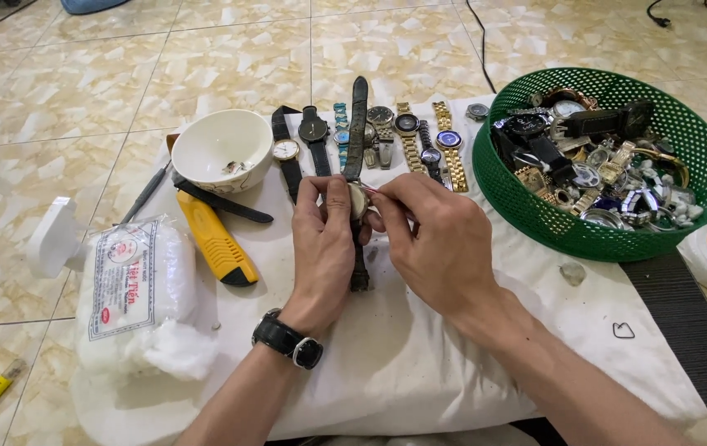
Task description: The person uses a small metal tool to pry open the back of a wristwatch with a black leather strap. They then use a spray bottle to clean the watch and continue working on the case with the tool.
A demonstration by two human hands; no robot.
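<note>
Wristwatch [358, 198], dark strap, held upright over the white cloth [419, 347]. Left hand [325, 248] fingers clamp case and strap. Right hand [440, 239] fingertips pinch at the case's right edge; what they pinch is too small to tell. Beyond the wristwatch: row of watches [407, 136]. Left of it: white bowl [221, 149], yellow tool [215, 245], cotton bag [135, 289]. Right: green basket [535, 219] holding watches.

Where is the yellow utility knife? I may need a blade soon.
In the head view the yellow utility knife lies on the white cloth left of the left hand, between the cotton bag and the white bowl.
</note>
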